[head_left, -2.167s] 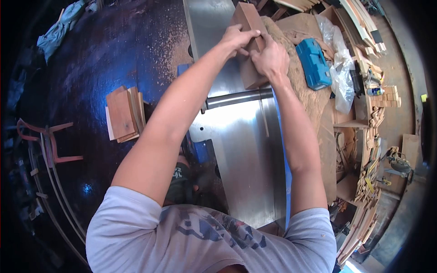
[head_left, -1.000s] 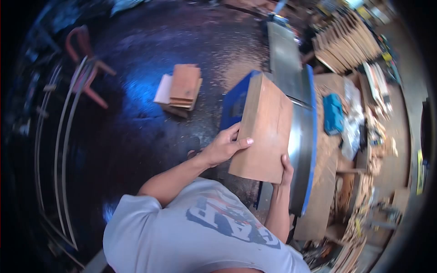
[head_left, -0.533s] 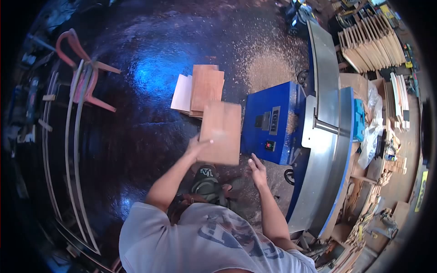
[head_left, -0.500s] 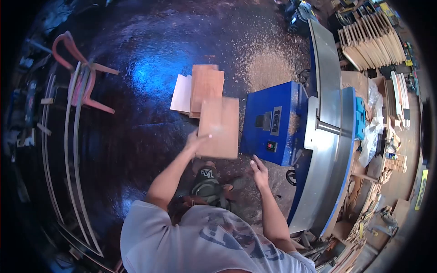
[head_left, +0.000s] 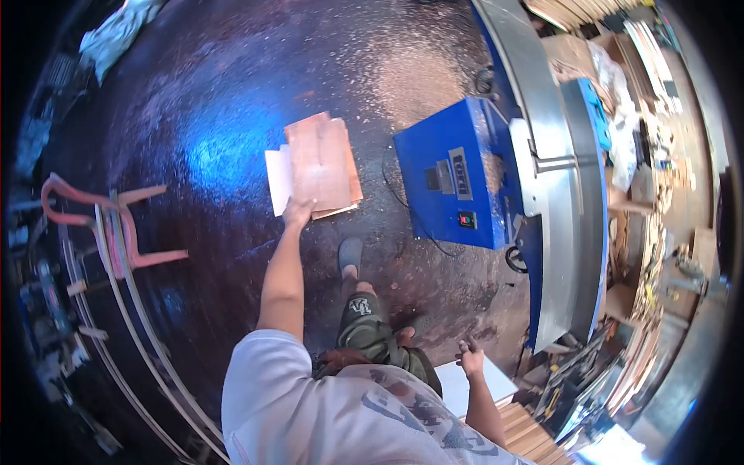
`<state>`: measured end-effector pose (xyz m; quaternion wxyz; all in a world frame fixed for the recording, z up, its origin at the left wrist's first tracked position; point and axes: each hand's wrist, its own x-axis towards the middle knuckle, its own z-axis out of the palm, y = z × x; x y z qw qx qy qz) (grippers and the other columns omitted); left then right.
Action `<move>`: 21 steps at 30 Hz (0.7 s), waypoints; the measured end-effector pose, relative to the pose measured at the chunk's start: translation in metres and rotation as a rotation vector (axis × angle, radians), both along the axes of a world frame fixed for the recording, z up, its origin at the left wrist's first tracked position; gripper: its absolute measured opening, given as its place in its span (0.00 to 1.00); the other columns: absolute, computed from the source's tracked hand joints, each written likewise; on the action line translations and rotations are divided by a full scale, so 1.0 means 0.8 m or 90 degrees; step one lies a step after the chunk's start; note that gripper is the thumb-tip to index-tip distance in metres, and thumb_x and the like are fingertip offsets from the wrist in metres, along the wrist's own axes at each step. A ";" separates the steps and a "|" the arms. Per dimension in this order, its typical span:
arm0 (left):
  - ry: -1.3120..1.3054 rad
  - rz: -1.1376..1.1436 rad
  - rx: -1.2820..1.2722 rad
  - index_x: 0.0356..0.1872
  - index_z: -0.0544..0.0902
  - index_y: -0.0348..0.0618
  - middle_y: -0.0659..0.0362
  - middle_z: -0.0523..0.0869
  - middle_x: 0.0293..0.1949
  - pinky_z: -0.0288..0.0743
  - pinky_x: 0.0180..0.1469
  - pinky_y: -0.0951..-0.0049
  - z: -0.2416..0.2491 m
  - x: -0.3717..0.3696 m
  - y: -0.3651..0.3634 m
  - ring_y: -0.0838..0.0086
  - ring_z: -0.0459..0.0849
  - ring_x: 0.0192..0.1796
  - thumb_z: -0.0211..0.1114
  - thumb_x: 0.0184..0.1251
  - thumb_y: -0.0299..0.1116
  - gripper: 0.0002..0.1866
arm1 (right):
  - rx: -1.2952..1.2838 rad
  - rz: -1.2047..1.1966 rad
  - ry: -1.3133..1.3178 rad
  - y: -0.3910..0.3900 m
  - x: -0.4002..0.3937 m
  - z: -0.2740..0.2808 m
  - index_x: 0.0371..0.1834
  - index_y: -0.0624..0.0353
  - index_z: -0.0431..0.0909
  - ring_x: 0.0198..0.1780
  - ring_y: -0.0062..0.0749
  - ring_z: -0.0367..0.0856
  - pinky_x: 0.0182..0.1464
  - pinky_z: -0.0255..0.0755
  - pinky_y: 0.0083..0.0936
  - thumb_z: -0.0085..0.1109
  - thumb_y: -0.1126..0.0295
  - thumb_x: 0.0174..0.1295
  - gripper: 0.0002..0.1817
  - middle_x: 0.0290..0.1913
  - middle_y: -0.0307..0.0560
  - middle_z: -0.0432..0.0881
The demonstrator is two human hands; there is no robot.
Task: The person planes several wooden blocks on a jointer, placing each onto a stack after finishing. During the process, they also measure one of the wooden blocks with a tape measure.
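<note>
In my left hand (head_left: 298, 211) is a flat wooden board (head_left: 319, 167), gripped at its near edge with the thumb on top. That board overlaps a small stack of similar boards (head_left: 277, 180) on the floor, whose edges stick out at the left, top and right. Down at my side hangs my right hand (head_left: 470, 358), with nothing in it and its fingers loosely apart. Behind that hand shows a pale white panel (head_left: 496, 381), with light wooden strips (head_left: 527, 434) beside it.
A blue jointer machine (head_left: 453, 182) with a long metal bed (head_left: 554, 248) stands to the right. Wood shavings (head_left: 422, 81) lie on the floor beyond it. A pink chair (head_left: 128, 225) and long rails (head_left: 143, 325) are at the left. Timber offcuts (head_left: 639, 310) line the right side.
My left hand has carried the board forward and left over the stack. My right hand has dropped back, away from the machine, and my view has shifted.
</note>
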<state>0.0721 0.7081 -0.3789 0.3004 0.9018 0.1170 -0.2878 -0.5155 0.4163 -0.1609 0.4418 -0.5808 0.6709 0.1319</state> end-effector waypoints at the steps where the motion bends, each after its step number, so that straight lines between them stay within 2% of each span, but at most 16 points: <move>1: -0.024 0.048 -0.020 0.74 0.72 0.29 0.35 0.82 0.67 0.71 0.75 0.55 0.001 -0.016 0.008 0.43 0.79 0.71 0.77 0.55 0.65 0.55 | -0.011 -0.028 -0.004 0.009 -0.014 0.001 0.80 0.58 0.71 0.35 0.33 0.89 0.32 0.84 0.33 0.64 0.61 0.74 0.32 0.45 0.54 0.90; 3: -0.020 0.071 0.051 0.75 0.73 0.35 0.35 0.82 0.67 0.71 0.75 0.53 -0.004 -0.043 0.023 0.43 0.79 0.72 0.74 0.55 0.70 0.55 | -0.029 -0.097 -0.010 0.038 -0.049 0.000 0.80 0.59 0.70 0.35 0.33 0.89 0.30 0.84 0.33 0.65 0.61 0.75 0.33 0.45 0.54 0.89; 4: -0.006 -0.009 0.092 0.75 0.74 0.39 0.35 0.82 0.68 0.70 0.75 0.53 0.006 -0.054 0.034 0.43 0.78 0.73 0.70 0.56 0.74 0.55 | 0.019 -0.092 0.011 0.044 -0.076 -0.011 0.84 0.59 0.63 0.38 0.37 0.89 0.33 0.85 0.36 0.65 0.59 0.75 0.38 0.50 0.56 0.88; 5: -0.014 -0.018 0.102 0.73 0.76 0.37 0.35 0.81 0.69 0.69 0.76 0.52 0.036 -0.076 0.030 0.43 0.77 0.73 0.68 0.56 0.77 0.56 | -0.027 -0.107 -0.038 0.064 -0.102 -0.030 0.81 0.61 0.67 0.40 0.33 0.90 0.36 0.86 0.34 0.66 0.56 0.74 0.37 0.51 0.58 0.89; 6: 0.019 -0.051 0.105 0.67 0.82 0.32 0.37 0.84 0.66 0.72 0.73 0.51 0.047 -0.096 0.029 0.46 0.82 0.70 0.69 0.59 0.75 0.52 | -0.078 -0.079 -0.037 0.086 -0.090 0.002 0.78 0.62 0.72 0.44 0.35 0.90 0.45 0.85 0.33 0.65 0.51 0.72 0.37 0.54 0.60 0.89; 7: 0.126 -0.065 -0.011 0.59 0.86 0.28 0.40 0.89 0.59 0.82 0.64 0.52 0.032 -0.115 0.042 0.52 0.90 0.60 0.70 0.64 0.68 0.45 | -0.129 -0.051 -0.033 0.104 -0.069 0.041 0.74 0.63 0.76 0.49 0.37 0.91 0.54 0.84 0.32 0.64 0.46 0.70 0.38 0.57 0.62 0.89; 8: 0.301 -0.050 -0.186 0.53 0.88 0.26 0.43 0.92 0.51 0.88 0.53 0.55 0.003 -0.129 0.050 0.55 0.93 0.48 0.72 0.69 0.61 0.37 | -0.137 -0.047 0.013 0.126 -0.122 0.000 0.74 0.63 0.76 0.60 0.51 0.88 0.66 0.79 0.39 0.64 0.45 0.68 0.39 0.61 0.62 0.87; 9: 0.410 -0.062 -0.347 0.52 0.88 0.26 0.43 0.91 0.50 0.89 0.49 0.55 0.055 -0.166 0.034 0.53 0.93 0.43 0.73 0.70 0.57 0.34 | -0.188 -0.080 0.092 0.153 -0.137 0.007 0.72 0.63 0.78 0.67 0.56 0.83 0.71 0.74 0.44 0.64 0.45 0.67 0.38 0.63 0.63 0.86; 10: 0.384 -0.120 -0.333 0.49 0.88 0.25 0.43 0.91 0.49 0.88 0.52 0.53 0.068 -0.190 0.040 0.55 0.92 0.42 0.74 0.70 0.55 0.33 | -0.149 -0.158 0.105 0.177 -0.155 0.021 0.71 0.62 0.79 0.69 0.58 0.81 0.74 0.71 0.45 0.65 0.45 0.67 0.37 0.64 0.63 0.85; 11: 0.387 -0.210 -0.281 0.49 0.88 0.25 0.44 0.91 0.48 0.87 0.51 0.54 0.074 -0.199 0.040 0.55 0.91 0.41 0.74 0.70 0.55 0.32 | -0.189 -0.191 0.124 0.206 -0.199 -0.014 0.71 0.61 0.79 0.59 0.51 0.88 0.62 0.81 0.43 0.67 0.50 0.66 0.35 0.60 0.61 0.88; 14: 0.384 -0.420 -0.141 0.49 0.88 0.26 0.46 0.90 0.44 0.85 0.48 0.55 0.103 -0.249 0.031 0.58 0.89 0.39 0.74 0.70 0.53 0.31 | -0.178 -0.733 0.020 0.263 -0.273 0.029 0.70 0.60 0.81 0.43 0.40 0.92 0.42 0.88 0.40 0.70 0.56 0.65 0.32 0.50 0.57 0.90; 15: 0.369 -0.480 -0.112 0.49 0.88 0.27 0.47 0.89 0.43 0.84 0.47 0.56 0.115 -0.266 0.023 0.59 0.88 0.38 0.74 0.70 0.53 0.30 | -0.272 -0.895 -0.028 0.292 -0.326 -0.013 0.64 0.60 0.84 0.29 0.30 0.86 0.25 0.83 0.33 0.72 0.60 0.64 0.27 0.38 0.50 0.88; 17: 0.323 -0.605 -0.068 0.48 0.88 0.28 0.48 0.89 0.41 0.83 0.46 0.57 0.138 -0.300 -0.006 0.60 0.87 0.37 0.74 0.70 0.52 0.29 | -0.319 -1.177 -0.090 0.342 -0.417 -0.036 0.55 0.60 0.84 0.27 0.33 0.83 0.25 0.83 0.34 0.71 0.55 0.65 0.23 0.37 0.48 0.85; 19: 0.269 -0.719 -0.033 0.48 0.88 0.28 0.49 0.88 0.39 0.81 0.44 0.58 0.163 -0.338 -0.034 0.62 0.85 0.36 0.74 0.71 0.52 0.28 | -0.498 -1.408 -0.149 0.397 -0.498 -0.033 0.59 0.67 0.82 0.38 0.43 0.89 0.28 0.86 0.37 0.74 0.50 0.62 0.32 0.45 0.52 0.86; 20: 0.240 -0.769 -0.023 0.48 0.88 0.29 0.50 0.88 0.38 0.80 0.43 0.58 0.176 -0.359 -0.047 0.63 0.85 0.35 0.74 0.71 0.51 0.28 | -0.474 -1.412 0.103 0.416 -0.537 -0.017 0.67 0.68 0.78 0.48 0.56 0.89 0.44 0.88 0.48 0.76 0.46 0.60 0.41 0.52 0.58 0.86; 21: 0.212 -0.819 -0.006 0.48 0.88 0.29 0.51 0.87 0.37 0.79 0.42 0.59 0.192 -0.379 -0.058 0.64 0.84 0.35 0.74 0.71 0.51 0.27 | -0.453 -1.291 0.487 0.442 -0.583 -0.051 0.74 0.68 0.70 0.63 0.66 0.81 0.67 0.77 0.57 0.78 0.44 0.56 0.50 0.66 0.64 0.79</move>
